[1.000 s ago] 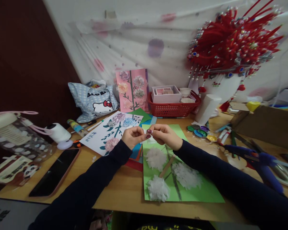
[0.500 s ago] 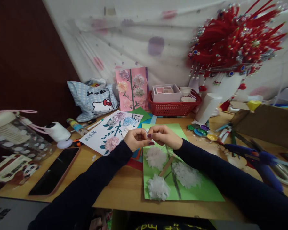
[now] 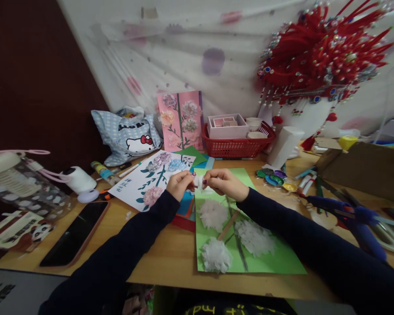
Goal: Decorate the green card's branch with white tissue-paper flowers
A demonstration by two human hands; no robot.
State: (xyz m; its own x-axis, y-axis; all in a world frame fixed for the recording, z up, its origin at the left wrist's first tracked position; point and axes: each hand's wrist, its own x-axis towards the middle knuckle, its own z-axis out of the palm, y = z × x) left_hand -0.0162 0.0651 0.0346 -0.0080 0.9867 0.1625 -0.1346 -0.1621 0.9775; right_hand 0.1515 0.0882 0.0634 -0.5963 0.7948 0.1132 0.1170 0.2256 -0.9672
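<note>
A small white piece of tissue paper (image 3: 200,181) stretches between my two hands, above the top of the green sheet (image 3: 213,264). My left hand (image 3: 180,185) pinches one side of it between thumb and fingertips. With curled fingers, my right hand (image 3: 226,183) grips the other side. Below them on the green sheet sit three ruffled white paper flowers: one at upper left (image 3: 213,215), one at lower left (image 3: 216,255) and one at right (image 3: 254,237). Dark painted stems run between the flowers, and a thin wooden stick (image 3: 228,225) lies across them.
A white flower picture (image 3: 128,192) and a phone (image 3: 75,236) lie at left. Behind stand a pink flower picture (image 3: 170,140) and a red basket (image 3: 236,148). Paint pots (image 3: 277,180), a blue glue gun (image 3: 351,216) and a cardboard box (image 3: 367,170) occupy the right side.
My hands have drawn slightly apart, the left moving a little to the left. More of the white tissue paper now shows between them.
</note>
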